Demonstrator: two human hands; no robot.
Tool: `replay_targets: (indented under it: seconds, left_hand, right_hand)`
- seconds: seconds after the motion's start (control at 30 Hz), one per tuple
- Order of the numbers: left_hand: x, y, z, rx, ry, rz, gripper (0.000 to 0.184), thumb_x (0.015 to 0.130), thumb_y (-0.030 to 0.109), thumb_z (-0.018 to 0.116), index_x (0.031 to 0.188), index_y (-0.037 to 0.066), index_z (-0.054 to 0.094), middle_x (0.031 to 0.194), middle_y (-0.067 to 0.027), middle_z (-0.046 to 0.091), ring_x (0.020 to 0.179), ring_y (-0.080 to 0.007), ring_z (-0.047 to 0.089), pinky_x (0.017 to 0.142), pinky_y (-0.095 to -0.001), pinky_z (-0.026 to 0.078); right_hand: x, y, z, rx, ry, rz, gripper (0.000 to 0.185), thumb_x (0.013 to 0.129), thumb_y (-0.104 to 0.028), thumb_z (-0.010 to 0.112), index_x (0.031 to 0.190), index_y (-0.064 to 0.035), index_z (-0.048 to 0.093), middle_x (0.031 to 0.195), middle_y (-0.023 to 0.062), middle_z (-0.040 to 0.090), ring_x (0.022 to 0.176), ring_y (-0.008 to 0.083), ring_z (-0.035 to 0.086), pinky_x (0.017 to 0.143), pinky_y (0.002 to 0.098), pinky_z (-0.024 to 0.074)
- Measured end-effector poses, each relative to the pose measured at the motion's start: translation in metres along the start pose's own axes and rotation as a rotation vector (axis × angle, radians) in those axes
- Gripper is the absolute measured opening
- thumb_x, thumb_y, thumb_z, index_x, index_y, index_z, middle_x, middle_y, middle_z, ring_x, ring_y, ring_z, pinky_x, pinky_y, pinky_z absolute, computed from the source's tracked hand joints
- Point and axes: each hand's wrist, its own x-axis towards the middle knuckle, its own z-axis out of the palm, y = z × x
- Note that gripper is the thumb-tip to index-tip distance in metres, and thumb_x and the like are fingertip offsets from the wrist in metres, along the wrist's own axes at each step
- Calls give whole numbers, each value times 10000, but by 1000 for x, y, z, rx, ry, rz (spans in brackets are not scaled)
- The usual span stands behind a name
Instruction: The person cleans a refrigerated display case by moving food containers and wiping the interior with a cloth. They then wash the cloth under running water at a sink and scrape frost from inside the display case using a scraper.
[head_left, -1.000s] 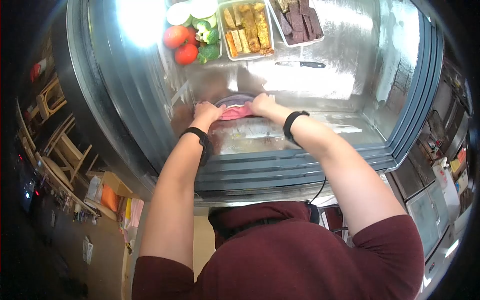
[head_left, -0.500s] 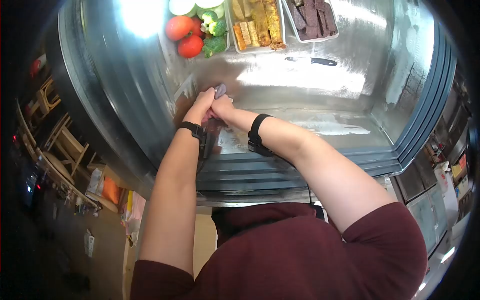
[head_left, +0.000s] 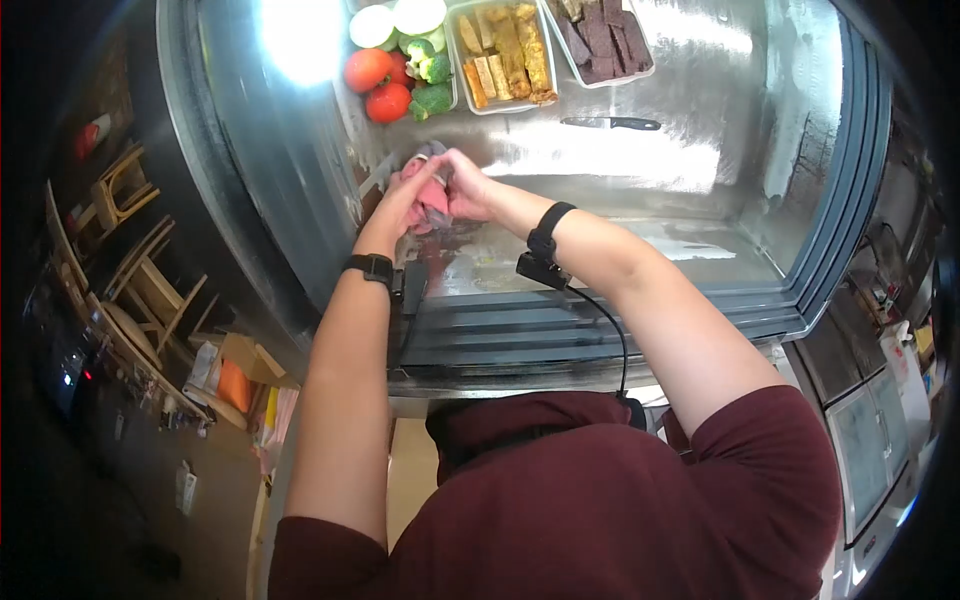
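A bunched pink and grey cloth (head_left: 432, 196) is held between my two hands, low over the left part of the metal case floor (head_left: 600, 185). My left hand (head_left: 402, 192) is wrapped round its left side. On its right side my right hand (head_left: 465, 185) grips it, with the fingertips close to those of the left. Behind the hands are tomatoes (head_left: 387, 102) and broccoli (head_left: 432, 98) in a clear container. A knife with a black handle (head_left: 634, 124) lies flat on the metal to the right.
One container of yellow-brown strips (head_left: 513, 60) and another of dark purple-brown pieces (head_left: 606, 48) stand at the back. The case's grey ridged frame (head_left: 560, 328) runs in front and along the right. Wooden chairs (head_left: 150, 290) stand outside on the left.
The cloth was spread wide between both hands; now it is bunched. My right hand has moved left to meet my left hand, and both have since risen a little in view.
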Motion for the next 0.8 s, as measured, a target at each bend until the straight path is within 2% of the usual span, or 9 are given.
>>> replay_targets:
  seconds: [0.03, 0.2, 0.27, 0.33, 0.47, 0.57, 0.67, 0.77, 0.8]
  left_hand:
    - [-13, 11, 5, 65, 35, 28, 461, 706, 224, 718, 1053, 28, 488, 820, -67, 565, 632, -151, 576, 520, -281, 489]
    - [-29, 19, 19, -79, 27, 285, 333, 722, 44, 621, 1027, 12, 492, 818, -59, 570, 660, -142, 575, 552, -278, 489]
    - [-41, 21, 21, -191, -45, 309, 281, 730, 6, 587, 998, 4, 501, 810, -52, 570, 664, -139, 572, 580, -277, 487]
    - [-66, 23, 22, -282, -183, 302, 235, 740, -8, 569, 968, -1, 512, 799, -43, 569, 669, -136, 567, 609, -275, 482]
    - [-122, 13, -9, -539, -145, 237, 276, 755, 43, 550, 1027, 26, 509, 941, -65, 568, 832, -166, 554, 765, -329, 461]
    - [-177, 2, -27, -607, 6, 322, 519, 744, 157, 526, 1241, 73, 402, 1221, -111, 478, 1127, -282, 470, 910, -441, 424]
    - [-211, -36, -63, -662, -82, 438, 607, 706, 224, 579, 1263, 78, 385, 1215, -105, 484, 1104, -281, 482, 922, -442, 412]
    - [-236, -61, -66, -663, 13, 431, 652, 674, 245, 598, 1267, 81, 379, 1218, -104, 481, 1070, -271, 505, 909, -440, 423]
    - [-240, -69, -67, -671, 17, 417, 662, 665, 243, 598, 1268, 82, 377, 1217, -103, 480, 1056, -265, 514, 887, -437, 443]
  right_hand:
    - [2, -9, -3, 25, -42, 28, 473, 802, -377, 406, 1062, 8, 495, 1077, 172, 531, 992, 266, 525, 910, 383, 391]
    - [-47, -47, 14, -219, 29, 20, 588, 841, -383, 345, 1225, 58, 409, 1178, 234, 485, 1073, 286, 492, 985, 379, 340]
    - [-87, -73, 18, -314, -183, -104, 523, 823, -340, 387, 1170, 42, 471, 1081, 177, 560, 996, 271, 530, 944, 355, 382]
    - [-123, -110, -1, -728, -7, -148, 447, 823, -300, 431, 1184, -45, 492, 1115, 151, 558, 998, 259, 536, 886, 357, 429]
    - [-165, -144, -72, -2397, 857, -695, 240, 733, -204, 603, 949, -102, 577, 912, 114, 587, 961, 275, 523, 798, 375, 458]
    - [-178, -156, -117, -2661, 796, -978, 223, 684, -166, 628, 874, -73, 557, 819, 108, 565, 934, 302, 506, 774, 369, 461]
    - [-173, -166, -136, -2689, 614, -631, 243, 686, -111, 605, 912, -80, 522, 822, 110, 567, 909, 313, 511, 768, 366, 457]
    - [-168, -156, -157, -2693, 600, -606, 230, 713, -97, 567, 922, -68, 474, 830, 146, 567, 804, 327, 529, 721, 396, 465]
    - [-174, -144, -140, -2453, 580, -443, 211, 733, -105, 545, 916, -53, 454, 821, 162, 571, 760, 336, 541, 692, 408, 467]
